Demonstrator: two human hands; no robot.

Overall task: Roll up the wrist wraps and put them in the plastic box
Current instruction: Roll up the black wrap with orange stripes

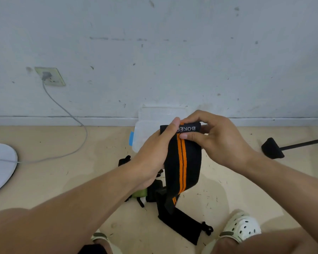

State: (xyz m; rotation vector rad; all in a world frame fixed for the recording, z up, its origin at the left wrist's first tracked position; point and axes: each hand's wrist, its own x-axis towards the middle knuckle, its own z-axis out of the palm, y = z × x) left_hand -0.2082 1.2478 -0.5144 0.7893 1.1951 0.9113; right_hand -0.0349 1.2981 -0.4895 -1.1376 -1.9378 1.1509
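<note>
Fingers of our left hand [155,153] and right hand [215,136] pinch the top end of a black, orange-striped wrist wrap [182,160] at frame centre; its white lettering, seen mirrored, reads roughly "BOKE". Behind our hands, the clear plastic box [145,132] stands against the wall.

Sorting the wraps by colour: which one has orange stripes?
The wrist wrap held up by both hands; the wraps on the floor show plain black or green.

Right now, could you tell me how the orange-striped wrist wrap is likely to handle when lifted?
Probably floppy: the wrist wrap droops from both hands to the floor. Likely light, since fingertips alone hold its top edge. Unlikely to slip; it looks like woven fabric.
</note>
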